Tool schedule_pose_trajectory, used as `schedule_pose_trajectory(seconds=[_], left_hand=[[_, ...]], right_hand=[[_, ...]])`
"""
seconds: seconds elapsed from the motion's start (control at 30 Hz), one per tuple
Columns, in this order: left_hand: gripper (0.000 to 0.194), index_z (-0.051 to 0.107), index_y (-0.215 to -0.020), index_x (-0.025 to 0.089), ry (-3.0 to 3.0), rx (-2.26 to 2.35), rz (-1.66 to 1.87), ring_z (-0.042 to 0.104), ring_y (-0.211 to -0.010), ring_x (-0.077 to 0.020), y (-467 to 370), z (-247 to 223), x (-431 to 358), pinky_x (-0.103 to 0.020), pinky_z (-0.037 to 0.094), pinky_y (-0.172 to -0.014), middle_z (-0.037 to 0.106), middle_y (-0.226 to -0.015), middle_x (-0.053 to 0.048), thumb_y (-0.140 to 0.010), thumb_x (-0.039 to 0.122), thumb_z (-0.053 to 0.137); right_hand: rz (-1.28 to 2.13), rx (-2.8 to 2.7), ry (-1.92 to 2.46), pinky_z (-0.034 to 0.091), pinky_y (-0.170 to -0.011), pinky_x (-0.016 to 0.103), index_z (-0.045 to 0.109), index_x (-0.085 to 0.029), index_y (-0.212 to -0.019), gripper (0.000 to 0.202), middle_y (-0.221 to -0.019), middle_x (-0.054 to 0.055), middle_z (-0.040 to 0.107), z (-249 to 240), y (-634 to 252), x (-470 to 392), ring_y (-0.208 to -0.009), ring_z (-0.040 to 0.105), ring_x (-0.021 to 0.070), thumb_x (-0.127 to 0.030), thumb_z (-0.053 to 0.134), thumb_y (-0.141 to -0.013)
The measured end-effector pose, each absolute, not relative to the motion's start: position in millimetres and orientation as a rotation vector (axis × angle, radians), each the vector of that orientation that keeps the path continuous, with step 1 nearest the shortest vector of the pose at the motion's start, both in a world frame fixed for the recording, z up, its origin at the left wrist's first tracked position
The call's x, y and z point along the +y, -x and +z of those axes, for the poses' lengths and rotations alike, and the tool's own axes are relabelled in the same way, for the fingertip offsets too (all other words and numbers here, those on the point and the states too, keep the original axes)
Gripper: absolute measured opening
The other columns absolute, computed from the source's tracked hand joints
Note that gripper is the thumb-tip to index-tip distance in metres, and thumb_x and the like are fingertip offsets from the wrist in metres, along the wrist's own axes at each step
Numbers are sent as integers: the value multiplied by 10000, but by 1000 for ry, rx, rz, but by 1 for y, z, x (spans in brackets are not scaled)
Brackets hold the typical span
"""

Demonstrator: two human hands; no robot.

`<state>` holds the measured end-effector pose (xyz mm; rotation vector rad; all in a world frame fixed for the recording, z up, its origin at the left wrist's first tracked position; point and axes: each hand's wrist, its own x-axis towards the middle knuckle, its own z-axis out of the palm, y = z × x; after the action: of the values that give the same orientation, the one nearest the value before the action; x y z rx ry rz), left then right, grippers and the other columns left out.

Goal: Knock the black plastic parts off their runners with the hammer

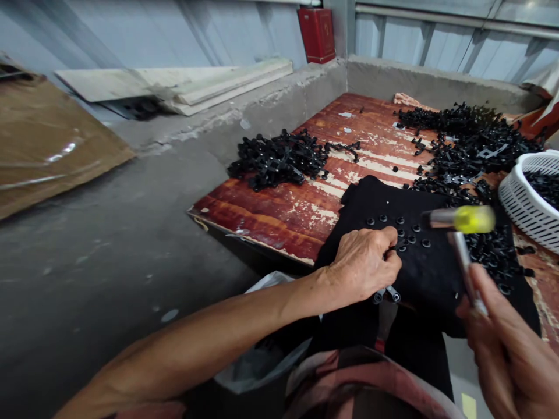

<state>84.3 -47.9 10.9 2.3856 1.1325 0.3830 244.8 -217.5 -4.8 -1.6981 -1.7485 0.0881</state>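
My right hand (pixel 502 331) is wrapped round the handle of a hammer (pixel 460 244), which is raised over the black cloth (pixel 423 279); its yellow-ended head is smeared by motion. On the cloth, my left hand (pixel 367 262) is closed in a pinch, with what its fingertips hold mostly hidden. Two small grey link ends with round holes (pixel 388 295) poke out beneath that hand. Just beyond its fingers, several small round black pieces (pixel 406 235) lie loosely grouped on the cloth.
A pile of black linked parts (pixel 279 157) sits on the worn red-brown board (pixel 262 215). Another large heap (pixel 471 139) lies at right, beside a white slotted basket (pixel 533 203). A low concrete ledge (pixel 314 87) carries a red tin (pixel 317 35) and pale planks (pixel 236 87).
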Motion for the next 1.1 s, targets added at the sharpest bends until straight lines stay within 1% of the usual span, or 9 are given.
schedule_pose_trajectory(seconds=[0.1, 0.27, 0.43, 0.57, 0.67, 0.8, 0.87, 0.97, 1.1], left_hand=[[178, 637, -791, 211, -2444, 1150, 370, 681, -701, -232, -85, 9, -49, -322, 453, -655, 712, -715, -32, -745, 213, 465], [184, 642, -809, 214, -2431, 1148, 348, 691, -711, -230, -85, 10, -48, -321, 465, -666, 718, -721, -30, -754, 223, 466], [184, 639, -799, 220, -2408, 1149, 352, 682, -695, -228, -85, 10, -46, -318, 450, -640, 705, -698, -20, -743, 237, 464], [171, 632, -788, 220, -2398, 1146, 358, 672, -679, -214, -85, 8, -46, -311, 440, -635, 704, -697, -15, -744, 240, 467], [166, 630, -788, 223, -2399, 1162, 355, 672, -690, -212, -85, 7, -47, -309, 434, -640, 705, -701, -12, -744, 242, 472], [162, 629, -804, 225, -2410, 1146, 336, 670, -701, -214, -85, 7, -46, -309, 419, -638, 701, -707, -10, -751, 241, 477], [160, 628, -820, 223, -2421, 1151, 334, 666, -715, -219, -85, 8, -45, -313, 407, -638, 701, -729, -14, -755, 239, 483], [144, 619, -818, 216, -2466, 1101, 350, 639, -702, -207, -81, 11, -47, -311, 386, -629, 681, -730, -20, -764, 226, 486], [81, 578, -752, 205, -2600, 630, 413, 563, -675, -157, -75, 21, -62, -299, 373, -660, 621, -689, 4, -780, 190, 503]], right_hand=[[167, -1899, 1718, 590, -779, 235, 305, -262, -1541, 625, -1439, 101, 526, -10, -249, -218, -1084, 665, 204, -74, 414, -955], [-42, -1753, 1664, 562, -897, 291, 298, -328, -1538, 681, -1428, 57, 541, -5, -247, -219, -1146, 633, 228, -72, 479, -934], [119, -1947, 1714, 600, -639, 201, 292, -268, -1547, 655, -1322, 94, 623, -2, -250, -214, -1083, 672, 225, -82, 441, -937], [-51, -1806, 1681, 579, -847, 275, 313, -292, -1538, 656, -1402, 76, 568, 1, -250, -213, -1107, 660, 231, -83, 463, -934], [63, -1913, 1720, 591, -786, 241, 327, -279, -1533, 638, -1397, 83, 575, -2, -252, -214, -1150, 639, 234, -82, 445, -938], [60, -1808, 1726, 541, -923, 301, 315, -304, -1535, 637, -1423, 77, 550, -9, -253, -217, -1169, 625, 233, -108, 462, -948], [83, -1787, 1746, 560, -874, 300, 332, -310, -1529, 620, -1309, 85, 631, -10, -252, -217, -1113, 655, 229, -124, 456, -950], [317, -1729, 1792, 582, -700, 260, 434, -303, -1473, 511, -947, 54, 711, -5, -249, -214, -809, 707, 187, -212, 456, -971], [649, -1229, 1786, 455, -400, 196, 569, -272, -1291, 385, -612, -37, 549, 0, -237, -209, -442, 496, 120, -414, 571, -932]])
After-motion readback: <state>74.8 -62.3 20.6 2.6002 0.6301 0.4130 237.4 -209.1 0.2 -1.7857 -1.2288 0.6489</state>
